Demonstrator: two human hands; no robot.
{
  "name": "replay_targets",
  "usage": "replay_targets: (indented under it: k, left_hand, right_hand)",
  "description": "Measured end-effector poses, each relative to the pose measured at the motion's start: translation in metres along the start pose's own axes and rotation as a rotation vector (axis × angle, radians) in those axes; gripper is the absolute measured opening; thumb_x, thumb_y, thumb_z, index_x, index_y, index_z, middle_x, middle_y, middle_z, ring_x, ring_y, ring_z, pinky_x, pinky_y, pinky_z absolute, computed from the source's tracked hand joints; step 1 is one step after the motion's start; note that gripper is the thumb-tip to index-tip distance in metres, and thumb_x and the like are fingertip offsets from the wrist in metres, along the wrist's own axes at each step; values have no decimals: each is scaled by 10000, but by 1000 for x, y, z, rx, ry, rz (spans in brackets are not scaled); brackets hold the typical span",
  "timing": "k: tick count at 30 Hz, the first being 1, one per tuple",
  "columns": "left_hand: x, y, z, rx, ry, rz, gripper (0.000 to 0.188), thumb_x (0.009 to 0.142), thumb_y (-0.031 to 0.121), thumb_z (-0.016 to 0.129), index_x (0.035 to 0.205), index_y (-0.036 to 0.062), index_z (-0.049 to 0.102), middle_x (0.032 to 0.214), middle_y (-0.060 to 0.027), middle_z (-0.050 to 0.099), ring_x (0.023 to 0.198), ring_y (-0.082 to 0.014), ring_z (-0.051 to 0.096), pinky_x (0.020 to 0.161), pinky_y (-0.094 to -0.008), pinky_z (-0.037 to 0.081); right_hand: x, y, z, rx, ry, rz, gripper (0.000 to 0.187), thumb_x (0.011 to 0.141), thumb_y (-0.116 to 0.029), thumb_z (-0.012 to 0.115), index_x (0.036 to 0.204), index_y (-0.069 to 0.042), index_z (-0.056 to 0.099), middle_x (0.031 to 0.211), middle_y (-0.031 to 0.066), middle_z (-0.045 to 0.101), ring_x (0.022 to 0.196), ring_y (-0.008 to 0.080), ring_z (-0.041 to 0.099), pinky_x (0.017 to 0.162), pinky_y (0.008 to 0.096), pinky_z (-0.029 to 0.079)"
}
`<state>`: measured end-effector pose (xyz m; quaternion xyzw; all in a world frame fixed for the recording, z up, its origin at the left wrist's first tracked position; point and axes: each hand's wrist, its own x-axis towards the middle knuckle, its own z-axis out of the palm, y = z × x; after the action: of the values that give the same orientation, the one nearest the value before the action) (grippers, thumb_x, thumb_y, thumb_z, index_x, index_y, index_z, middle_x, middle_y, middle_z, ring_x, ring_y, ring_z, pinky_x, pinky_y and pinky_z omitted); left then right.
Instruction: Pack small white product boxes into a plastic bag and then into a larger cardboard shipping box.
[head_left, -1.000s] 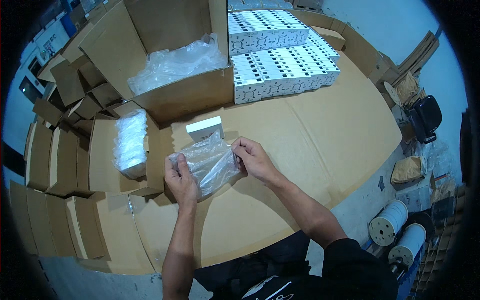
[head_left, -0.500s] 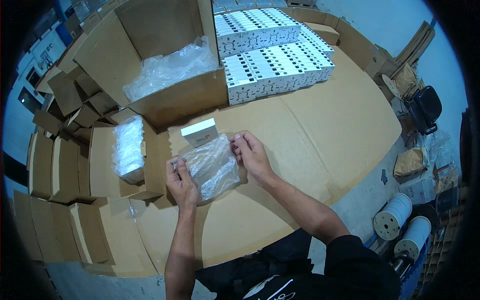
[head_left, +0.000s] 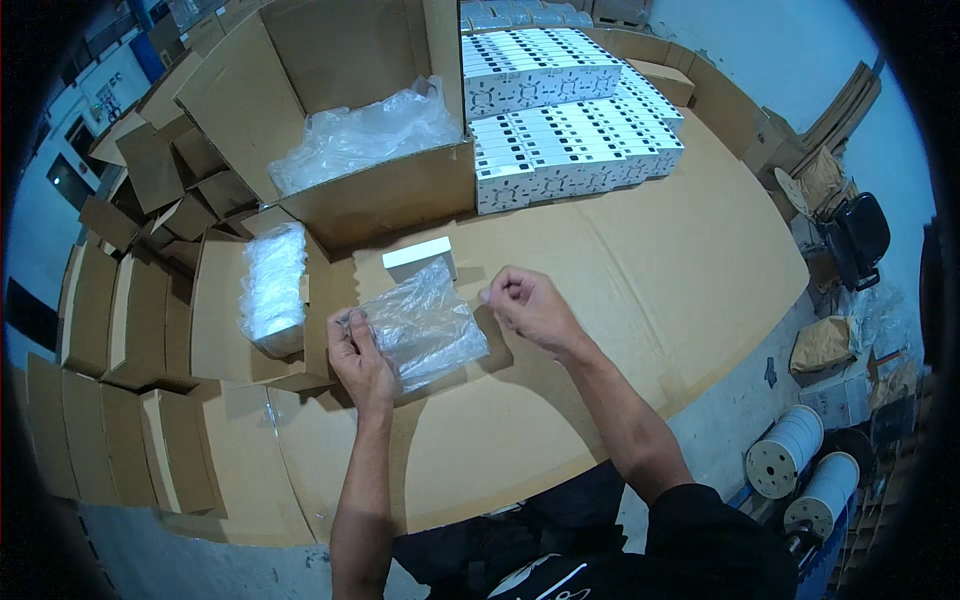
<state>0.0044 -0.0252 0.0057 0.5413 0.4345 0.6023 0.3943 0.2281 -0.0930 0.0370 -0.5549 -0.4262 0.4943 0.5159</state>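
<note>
This looks like a packing workshop or storeroom: white boxes (head_left: 575,150) stacked on the cardboard-covered desk (head_left: 640,270), open cartons (head_left: 140,315) at its left, large spools (head_left: 785,450) beyond its right edge.

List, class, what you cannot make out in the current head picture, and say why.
All in the head view:
Lower part of the small white box: hidden behind the clear plastic bag.
Some fingertips of the left hand: covered by the bag.
Whether the grip of the right hand holds anything: too small to tell.
Floor of the large carton: hidden by its front wall and plastic film.
</note>
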Motion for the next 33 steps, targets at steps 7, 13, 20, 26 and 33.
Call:
replay_targets:
  k: [7, 13, 20, 26, 33]
  left_hand:
    - [-5, 2, -1, -4, -216, -26, 193, 1089, 237, 520, 1027, 61, 569, 844, 64, 468, 730, -27, 376, 616, -204, 316]
    - [-2, 10, -5, -4, -342, -129, 169, 1072, 213, 556, 1005, 59, 574, 815, 68, 478, 697, -31, 375, 604, -211, 327]
    - [-5, 12, -8, 186, -669, -36, 204, 1029, 211, 622, 1085, 16, 637, 806, 15, 575, 727, -59, 520, 620, -225, 435]
    - [-6, 0, 2, -269, -322, -212, 501, 1040, 454, 551, 1281, 16, 531, 1044, -17, 624, 885, -88, 592, 762, -235, 503]
    - [-25, 1, 12, 40, -304, -222, 220, 1063, 230, 557, 1051, 16, 606, 852, -2, 600, 782, -73, 549, 691, -248, 477]
  right_hand:
    - [2, 8, 11, 83, -36, -23, 151, 982, -166, 697, 948, -31, 639, 758, -32, 605, 633, 35, 520, 561, 216, 440]
    - [7, 6, -2, -19, 213, -288, 167, 955, -174, 705, 1019, -28, 652, 838, -2, 652, 724, 71, 584, 638, 239, 478]
    - [-7, -3, 8, -486, -224, -317, 179, 923, -139, 696, 1012, 17, 693, 817, 85, 698, 743, 158, 648, 696, 310, 518]
    - [4, 16, 18, -170, 332, -307, 186, 995, -156, 619, 943, 22, 626, 717, 121, 660, 615, 157, 634, 588, 340, 492]
    - [-2, 23, 54, -240, 404, -397, 179, 1025, -146, 579, 935, 8, 584, 681, 102, 637, 607, 144, 617, 579, 333, 483]
